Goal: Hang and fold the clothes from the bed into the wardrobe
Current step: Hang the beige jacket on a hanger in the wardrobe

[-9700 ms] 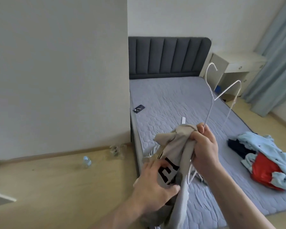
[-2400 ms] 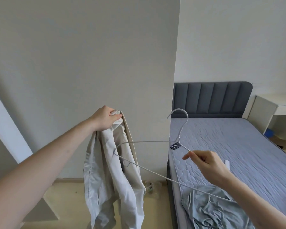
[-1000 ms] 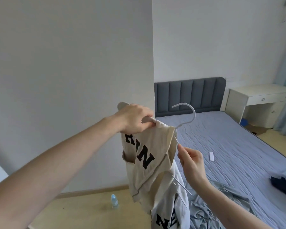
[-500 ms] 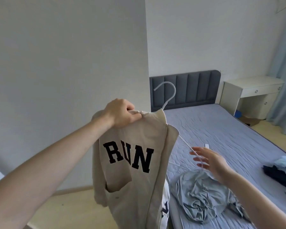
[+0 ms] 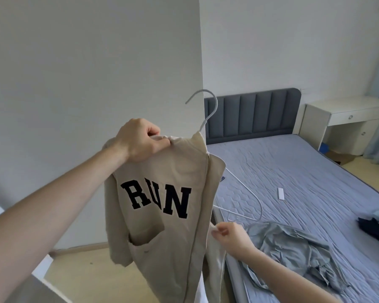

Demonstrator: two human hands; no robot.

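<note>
Left hand point(image 5: 138, 145) is raised at shoulder height, fingers curled tight around one shoulder of the beige top point(image 5: 162, 206) where it sits over the white wire hanger point(image 5: 208, 110); the garment hangs in the air beside the bed point(image 5: 304, 182), lettering "RUN" facing the camera. Only that shoulder is seated. The hanger's other arm pokes out bare to the right of the fabric, tilted down toward the mattress, so the top could slide off the wire if the left grip loosens (weight all on one side). Right hand point(image 5: 230, 235), lower down, pinches a pale edge of the cloth near the hanger's free end; a hard tug there may drag the seated shoulder loose or snag the wire in the fabric. Hard to make out: the far sleeve and collar, folded behind the front panel; the hem, cut off below. A grey-blue garment point(image 5: 293, 254) lies crumpled on the bed; further clothes point(image 5: 376, 224) are clipped by the right edge. No wardrobe interior shows.
</note>
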